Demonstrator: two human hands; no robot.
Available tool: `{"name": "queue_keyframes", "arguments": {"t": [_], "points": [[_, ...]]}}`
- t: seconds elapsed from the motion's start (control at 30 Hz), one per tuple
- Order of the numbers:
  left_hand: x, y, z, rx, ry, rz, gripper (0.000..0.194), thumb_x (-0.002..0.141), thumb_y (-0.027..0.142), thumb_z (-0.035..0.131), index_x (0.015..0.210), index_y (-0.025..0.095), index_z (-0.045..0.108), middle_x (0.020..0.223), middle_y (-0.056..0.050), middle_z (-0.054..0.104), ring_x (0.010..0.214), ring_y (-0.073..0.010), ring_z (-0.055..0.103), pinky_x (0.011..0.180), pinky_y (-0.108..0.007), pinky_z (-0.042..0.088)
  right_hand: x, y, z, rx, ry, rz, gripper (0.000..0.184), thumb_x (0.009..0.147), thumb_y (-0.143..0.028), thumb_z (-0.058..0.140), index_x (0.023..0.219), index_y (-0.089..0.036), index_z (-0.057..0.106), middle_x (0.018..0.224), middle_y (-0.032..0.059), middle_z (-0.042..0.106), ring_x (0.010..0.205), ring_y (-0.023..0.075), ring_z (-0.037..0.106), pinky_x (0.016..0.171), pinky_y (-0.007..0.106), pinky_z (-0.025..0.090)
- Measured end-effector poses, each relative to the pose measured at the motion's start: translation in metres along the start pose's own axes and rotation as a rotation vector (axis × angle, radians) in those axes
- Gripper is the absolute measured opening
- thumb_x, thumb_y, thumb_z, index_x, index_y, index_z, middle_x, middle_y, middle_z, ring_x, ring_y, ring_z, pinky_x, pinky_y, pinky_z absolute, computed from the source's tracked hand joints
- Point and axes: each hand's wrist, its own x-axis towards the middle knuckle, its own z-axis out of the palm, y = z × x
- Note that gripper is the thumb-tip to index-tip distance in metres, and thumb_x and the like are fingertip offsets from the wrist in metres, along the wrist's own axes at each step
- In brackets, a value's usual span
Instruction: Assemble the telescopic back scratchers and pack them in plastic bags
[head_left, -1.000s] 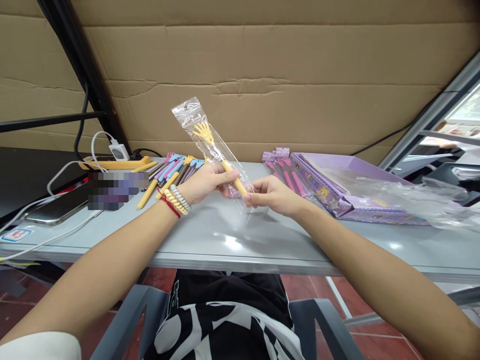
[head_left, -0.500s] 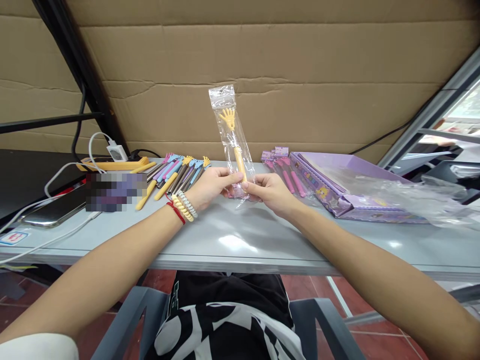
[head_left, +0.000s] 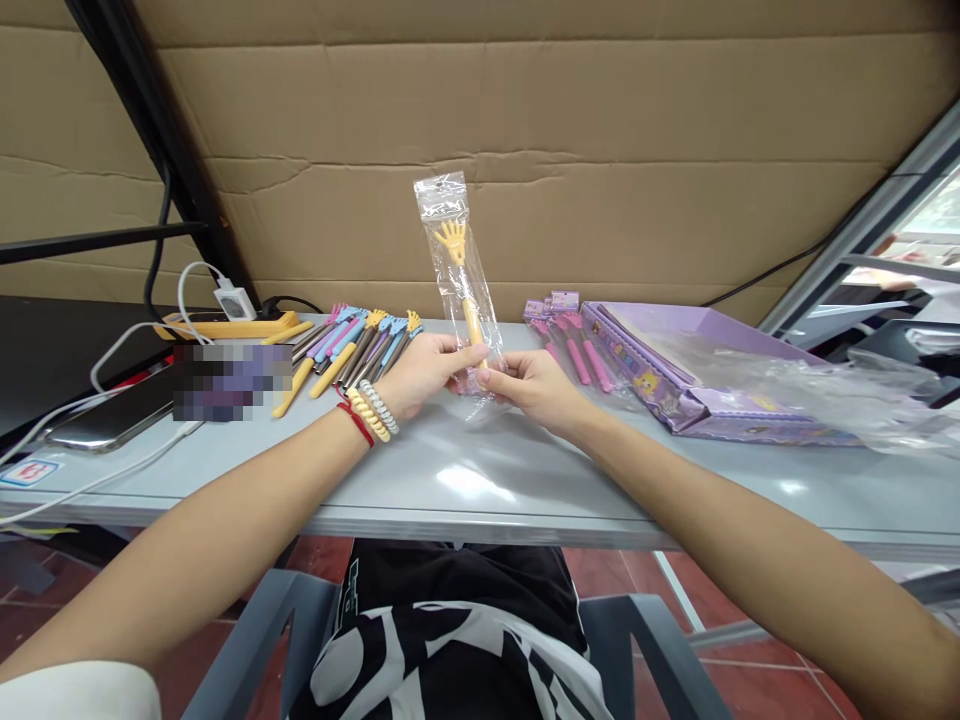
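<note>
Between my two hands, above the table, a yellow back scratcher [head_left: 472,315] with a hand-shaped head stands upright, tilted a little left, inside a clear plastic bag [head_left: 441,200]. My left hand [head_left: 433,372] is closed on its lower end from the left, thumb across the handle. From the right, my right hand [head_left: 529,385] pinches the same low part of the bag and handle. Some fingers are hidden behind the bag. Left of my hands lies a row of loose back scratchers [head_left: 352,350] in yellow, blue, purple and pink. Several pink bagged back scratchers [head_left: 576,355] lie to the right.
A purple box [head_left: 660,375] stands at the right, with clear plastic bags [head_left: 832,395] draped over it. A phone [head_left: 112,415], white cables and a yellow power strip [head_left: 262,327] are at the left. Cardboard [head_left: 525,110] walls the back of the grey table [head_left: 480,505].
The bagged back scratcher has shifted slightly left and leans about as before. Both hands keep their hold at its lower end.
</note>
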Motion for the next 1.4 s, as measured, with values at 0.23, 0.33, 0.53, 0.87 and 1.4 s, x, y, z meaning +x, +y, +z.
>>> {"name": "queue_keyframes", "arguments": {"t": [0.23,0.33,0.53,0.87,1.4], "points": [[-0.001,0.005,-0.002,0.009,0.021,-0.004,0.034,0.067,0.044,0.077,0.058,0.014,0.062,0.057,-0.001,0.057,0.053,-0.0086,0.047,0.052,-0.024,0.036,0.002,0.000,-0.003,-0.049,-0.066,0.019,0.052,0.072,-0.064,0.065,0.072,-0.012,0.063,0.059,-0.0012,0.050,0.054,0.0078,0.039,0.052,0.024,0.028],[0.000,0.009,-0.010,0.015,0.021,-0.042,0.033,0.065,0.042,0.078,0.056,0.014,0.062,0.055,-0.001,0.057,0.051,-0.0089,0.047,0.051,-0.024,0.036,0.004,0.001,-0.012,-0.141,-0.022,-0.035,0.055,0.077,-0.067,0.057,0.066,-0.014,0.060,0.059,-0.0006,0.050,0.054,0.0085,0.040,0.053,0.025,0.029],[0.007,0.007,-0.032,0.080,0.042,-0.067,0.031,0.065,0.041,0.076,0.055,0.014,0.066,0.057,-0.004,0.059,0.049,-0.0085,0.047,0.049,-0.024,0.035,0.006,0.006,-0.040,-0.576,0.159,-0.240,0.031,0.081,-0.040,0.055,0.064,-0.014,0.062,0.055,0.0004,0.056,0.052,0.0093,0.042,0.053,0.025,0.031],[0.005,0.005,-0.024,0.114,0.077,-0.009,0.036,0.063,0.045,0.079,0.055,0.014,0.063,0.054,0.000,0.053,0.051,-0.0083,0.044,0.050,-0.024,0.033,0.004,0.009,-0.027,-0.639,-0.024,-0.765,0.034,0.073,-0.033,0.075,0.102,-0.017,0.067,0.084,0.0037,0.060,0.069,0.0119,0.050,0.060,0.025,0.042],[0.002,0.001,-0.009,0.090,-0.048,-0.003,0.037,0.060,0.042,0.081,0.059,0.012,0.060,0.056,0.001,0.052,0.055,-0.0087,0.044,0.052,-0.024,0.034,0.000,0.001,-0.010,-0.465,-0.027,-0.658,0.020,0.085,-0.026,0.063,0.068,-0.016,0.062,0.068,0.0004,0.053,0.061,0.0092,0.045,0.060,0.025,0.037]]}}
